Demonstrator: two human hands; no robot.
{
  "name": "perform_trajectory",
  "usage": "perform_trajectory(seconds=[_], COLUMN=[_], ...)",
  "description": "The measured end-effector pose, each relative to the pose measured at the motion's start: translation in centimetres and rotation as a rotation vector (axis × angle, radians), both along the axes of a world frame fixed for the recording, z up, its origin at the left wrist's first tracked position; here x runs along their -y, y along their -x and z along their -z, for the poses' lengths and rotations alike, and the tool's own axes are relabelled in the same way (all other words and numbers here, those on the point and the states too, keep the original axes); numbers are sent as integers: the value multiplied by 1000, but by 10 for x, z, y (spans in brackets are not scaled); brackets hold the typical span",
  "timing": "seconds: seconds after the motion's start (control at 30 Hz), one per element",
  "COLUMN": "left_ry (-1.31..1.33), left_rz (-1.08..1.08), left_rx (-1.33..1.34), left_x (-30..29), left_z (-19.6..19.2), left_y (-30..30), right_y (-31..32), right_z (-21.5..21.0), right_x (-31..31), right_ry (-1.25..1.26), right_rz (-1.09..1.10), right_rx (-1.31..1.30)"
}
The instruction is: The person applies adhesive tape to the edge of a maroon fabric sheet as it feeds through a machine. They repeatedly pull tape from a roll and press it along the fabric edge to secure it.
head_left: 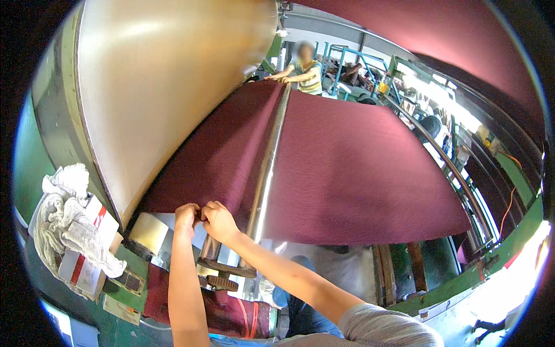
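**Both hands pinch the near edge of a maroon fabric web**

At the far left, a heap of white rags [65, 222] lies over a white carton with red markings [87, 254], both resting on the green machine frame [130, 263]. Just right of them stands a cream-coloured roll of tape [148, 232], below the big shiny drum [167, 87].

The left hand [186, 218] comes up on a nearly vertical forearm, its fingers curled shut on the near edge of the maroon fabric [347, 168]. Touching it, the right hand [218, 221] reaches in on a forearm that slants up from the lower right, out of a grey sleeve [381, 329]; it too is clenched on that same edge. The fabric runs away from the hands over a steel roller [267, 162] and spreads wide to the right.

At the far end of the roller, another person [306, 72] in a striped shirt has their hands on the fabric.
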State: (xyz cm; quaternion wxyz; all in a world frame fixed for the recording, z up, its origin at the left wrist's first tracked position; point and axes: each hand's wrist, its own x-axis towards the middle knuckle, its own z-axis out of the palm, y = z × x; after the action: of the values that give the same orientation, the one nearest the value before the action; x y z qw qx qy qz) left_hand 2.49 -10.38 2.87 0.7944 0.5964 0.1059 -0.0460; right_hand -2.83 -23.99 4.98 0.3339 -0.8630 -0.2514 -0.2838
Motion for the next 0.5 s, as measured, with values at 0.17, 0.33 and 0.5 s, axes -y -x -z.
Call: perform_trajectory(seconds=[0.17, 0.33, 0.5], left_ry=[-9, -31, -31], left_rz=[-391, -303, 163], left_rx=[-124, -59, 79], left_x=[-7, -6, 3], left_z=[-11, -10, -10], left_y=[-4, 0, 8], right_y=[8, 16, 13], right_z=[-16, -7, -6], right_x=[16, 10, 1], right_ry=[-33, 48, 27], right_rz=[406, 114, 44], right_rx=[-151, -97, 38])
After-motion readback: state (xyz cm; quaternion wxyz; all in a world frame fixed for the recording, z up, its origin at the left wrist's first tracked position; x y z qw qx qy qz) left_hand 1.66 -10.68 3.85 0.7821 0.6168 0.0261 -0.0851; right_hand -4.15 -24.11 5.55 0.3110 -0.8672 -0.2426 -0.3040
